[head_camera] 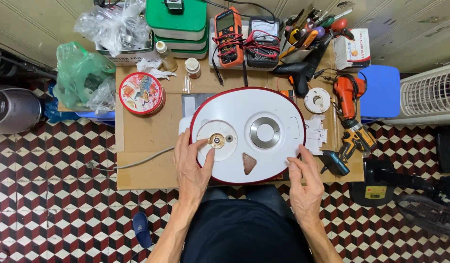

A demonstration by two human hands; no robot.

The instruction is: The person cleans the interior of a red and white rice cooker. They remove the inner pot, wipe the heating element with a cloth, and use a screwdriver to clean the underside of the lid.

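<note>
A large white oval appliance panel with a dark red rim [248, 134] lies flat on the cardboard-covered table [142, 136]. It carries a round white disc with a brass hub [216, 140], a metal ring [265, 132] and a brown triangular mark [248, 163]. My left hand [191, 167] grips the panel's left edge, thumb lying on the white disc just below the brass hub. On the panel's lower right edge rests my right hand [303, 182], fingers curled around the rim.
A round red tin [141, 93], two small bottles, green-lidded boxes [177, 19], two multimeters [245, 41], a tool holder, a black glue gun [295, 73], an orange cordless drill [350, 114] and white plastic parts [316, 132] crowd the table. A grey cable [137, 163] trails left. Fan grille at right.
</note>
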